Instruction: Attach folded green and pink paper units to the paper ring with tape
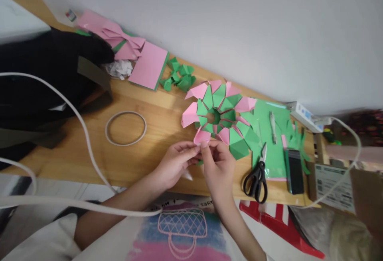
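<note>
White cable; left hand, right hand pinching paper flower; open tabletop, edge near.

The bare wooden tabletop is giving a hand room to pass around the thin pale ring; on the other side, the black-handled metal scissors are blocking the front edge.
</note>
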